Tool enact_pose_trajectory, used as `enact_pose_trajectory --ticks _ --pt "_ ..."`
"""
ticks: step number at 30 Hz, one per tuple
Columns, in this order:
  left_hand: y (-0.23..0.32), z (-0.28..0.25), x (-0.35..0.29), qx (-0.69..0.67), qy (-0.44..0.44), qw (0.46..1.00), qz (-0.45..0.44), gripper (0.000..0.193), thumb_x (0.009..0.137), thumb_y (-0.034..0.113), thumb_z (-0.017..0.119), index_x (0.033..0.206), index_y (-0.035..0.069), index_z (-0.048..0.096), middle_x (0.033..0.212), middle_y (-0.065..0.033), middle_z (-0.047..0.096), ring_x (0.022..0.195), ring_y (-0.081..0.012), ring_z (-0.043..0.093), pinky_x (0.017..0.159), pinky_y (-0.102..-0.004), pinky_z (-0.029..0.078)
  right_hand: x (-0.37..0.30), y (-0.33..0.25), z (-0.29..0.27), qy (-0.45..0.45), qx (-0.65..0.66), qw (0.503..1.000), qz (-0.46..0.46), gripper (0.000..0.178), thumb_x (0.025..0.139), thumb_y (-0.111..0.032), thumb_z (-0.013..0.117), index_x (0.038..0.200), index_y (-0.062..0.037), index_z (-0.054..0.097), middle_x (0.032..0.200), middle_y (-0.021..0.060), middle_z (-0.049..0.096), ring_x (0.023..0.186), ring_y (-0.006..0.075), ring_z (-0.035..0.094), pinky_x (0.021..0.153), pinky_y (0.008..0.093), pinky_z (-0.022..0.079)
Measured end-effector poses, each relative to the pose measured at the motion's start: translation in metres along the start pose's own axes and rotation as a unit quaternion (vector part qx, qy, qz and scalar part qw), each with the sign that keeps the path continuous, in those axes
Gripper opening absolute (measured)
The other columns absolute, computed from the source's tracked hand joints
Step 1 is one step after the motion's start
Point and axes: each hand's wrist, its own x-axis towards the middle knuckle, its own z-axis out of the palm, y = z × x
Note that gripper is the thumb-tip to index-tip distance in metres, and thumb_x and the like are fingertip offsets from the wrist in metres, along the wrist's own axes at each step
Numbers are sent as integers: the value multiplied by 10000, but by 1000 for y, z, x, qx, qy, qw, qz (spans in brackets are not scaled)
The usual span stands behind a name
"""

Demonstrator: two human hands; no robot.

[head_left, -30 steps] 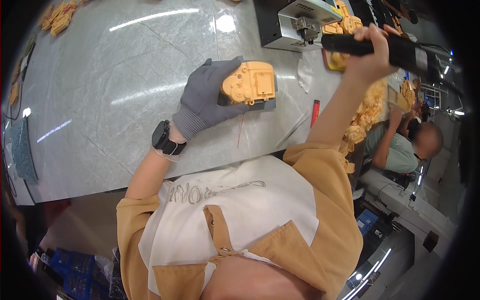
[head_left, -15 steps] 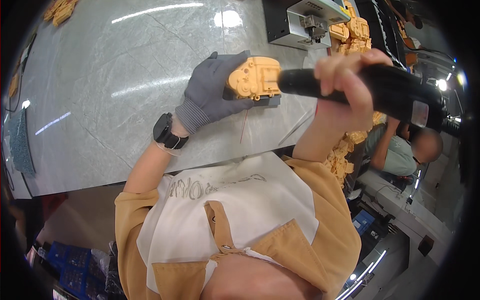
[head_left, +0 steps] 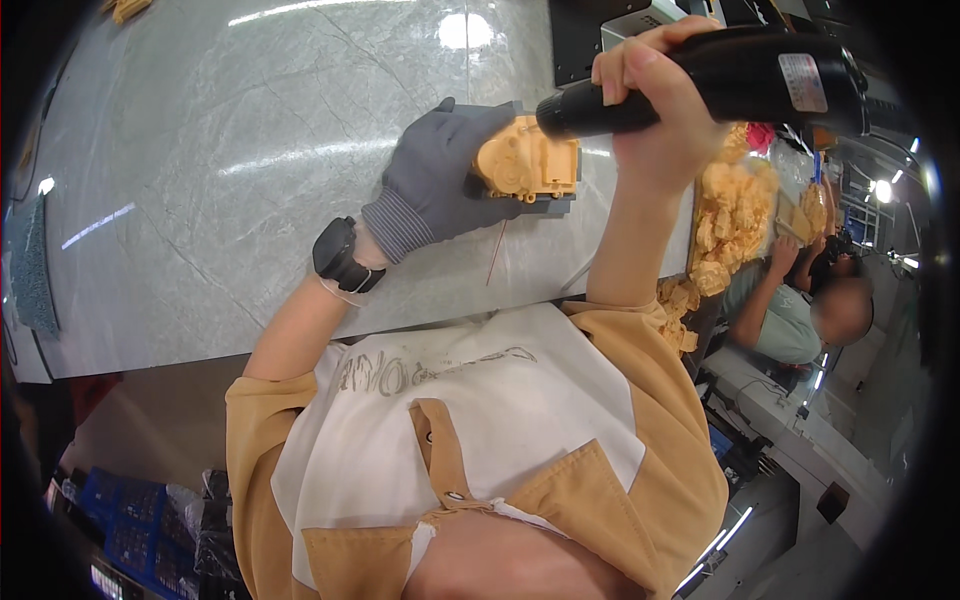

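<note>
Behind tool (head_left: 745, 80): machine (head_left: 628, 24), partly hidden | right hand (head_left: 672, 115): gripping tool | left hand (head_left: 438, 165): clasping housing (head_left: 512, 165)

The left hand (head_left: 436, 168) is holding 1 orange part (head_left: 528, 166), upper centre; the right hand (head_left: 664, 112) is gripping 1 black tool (head_left: 752, 76), upper right.

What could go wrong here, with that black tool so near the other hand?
The tool could slip: its nose is over the orange part, near the gloved left hand, and might knock those fingers.

The part might shift if pushed: it sits on a dark block, and I see only the left hand steadying it.

The right hand, gripping the tool, is bare, so it could get scraped more easily.
</note>
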Motion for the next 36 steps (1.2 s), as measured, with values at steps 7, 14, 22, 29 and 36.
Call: enact_pose_trajectory --ticks 7,14,22,29,36 --pt "-5 2 -1 -12 18 999 25 770 583 245 801 1241 83 434 1063 -113 573 995 -289 561 952 -462 374 -1 4 10 39 -87 995 32 249 675 69 551 908 14 482 609 66 506 447 141 486 450 268 400" --pt "6 -4 6 0 1 1000 4 788 619 283 786 1279 72 410 1137 -135 553 1039 -319 536 990 -492 331 -6 -1 2 64 -14 996 58 193 639 85 621 753 -12 500 599 51 540 484 111 530 472 228 437" --pt "15 -8 6 -8 -56 995 -86 751 696 358 708 1284 11 396 1128 -186 554 1022 -332 539 898 -407 408 -94 -84 -83 370 0 909 -192 368 740 -96 508 1088 -72 391 636 14 400 526 131 408 584 308 354" --pt "63 -26 30 -234 -52 949 -204 621 733 161 637 1290 12 405 1128 -131 551 1015 -179 532 848 -280 432 -136 -68 -112 399 28 909 -119 326 753 -64 504 1061 -79 399 624 13 408 522 129 408 583 288 350" --pt "75 -159 -213 -318 539 748 -222 432 861 204 521 1197 -45 413 1064 -146 550 896 -242 576 785 -363 506 -113 -50 -116 405 78 907 -90 358 753 -70 514 1096 -68 414 653 10 397 550 122 410 606 287 352"
